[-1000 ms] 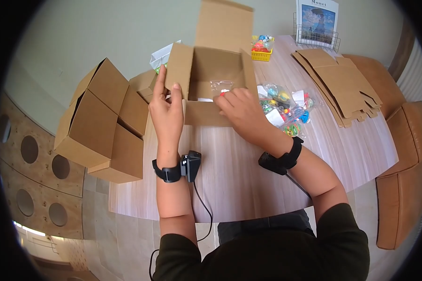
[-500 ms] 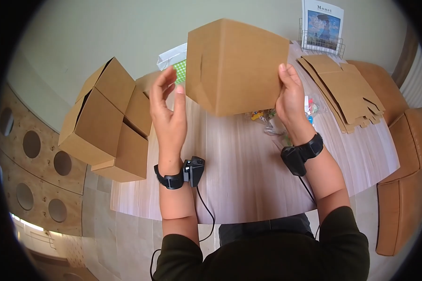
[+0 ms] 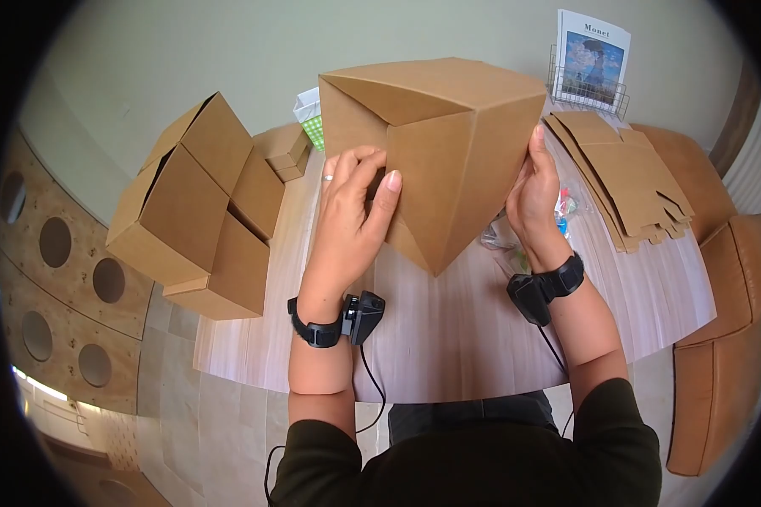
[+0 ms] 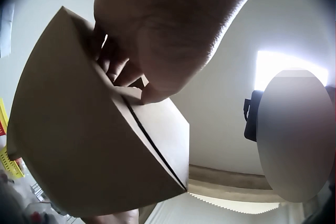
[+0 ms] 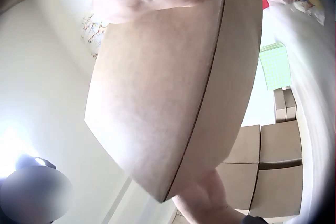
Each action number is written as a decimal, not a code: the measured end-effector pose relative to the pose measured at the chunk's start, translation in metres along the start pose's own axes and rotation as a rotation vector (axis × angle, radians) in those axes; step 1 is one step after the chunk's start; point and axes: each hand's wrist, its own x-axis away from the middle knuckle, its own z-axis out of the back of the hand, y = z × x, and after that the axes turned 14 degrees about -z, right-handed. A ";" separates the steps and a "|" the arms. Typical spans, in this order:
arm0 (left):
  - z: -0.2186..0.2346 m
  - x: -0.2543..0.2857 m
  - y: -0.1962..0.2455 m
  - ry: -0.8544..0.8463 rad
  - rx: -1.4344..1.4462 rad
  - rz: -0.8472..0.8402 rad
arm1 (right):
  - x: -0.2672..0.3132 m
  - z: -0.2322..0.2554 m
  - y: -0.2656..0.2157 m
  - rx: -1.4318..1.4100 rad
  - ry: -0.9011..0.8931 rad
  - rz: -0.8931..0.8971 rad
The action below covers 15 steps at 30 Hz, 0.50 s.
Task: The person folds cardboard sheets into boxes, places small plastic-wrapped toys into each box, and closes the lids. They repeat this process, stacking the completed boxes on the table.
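Note:
A brown cardboard box (image 3: 507, 127) is held up above the table, tilted with one corner pointing down toward the person. My left hand (image 3: 347, 215) grips its left side, fingers bent at the gap beside a side panel and thumb against that panel. In the left wrist view the left hand (image 4: 157, 29) reaches over the box's edge, where a dark slit runs along the seam. My right hand (image 3: 534, 198) holds the box from the right, thumb pointing up along its side; its other fingers are partly hidden. The box's inside is out of sight.
Folded cardboard boxes (image 3: 173, 215) stand at the left, with a smaller box (image 3: 283, 152) and a green checked bag (image 3: 310, 122) behind. Clear bags of colourful small items (image 3: 564, 211) lie by the right hand. Flat cardboard sheets (image 3: 617, 173) and a wire rack (image 3: 596, 93) are at the right.
The right hand has left the box's inside and gripped its right side. The box has been lifted and turned, its opening no longer facing me. The left hand has moved right onto its side.

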 end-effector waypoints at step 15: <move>0.010 -0.001 0.032 -0.331 0.470 -0.490 | -0.015 0.029 -0.003 0.289 0.252 0.165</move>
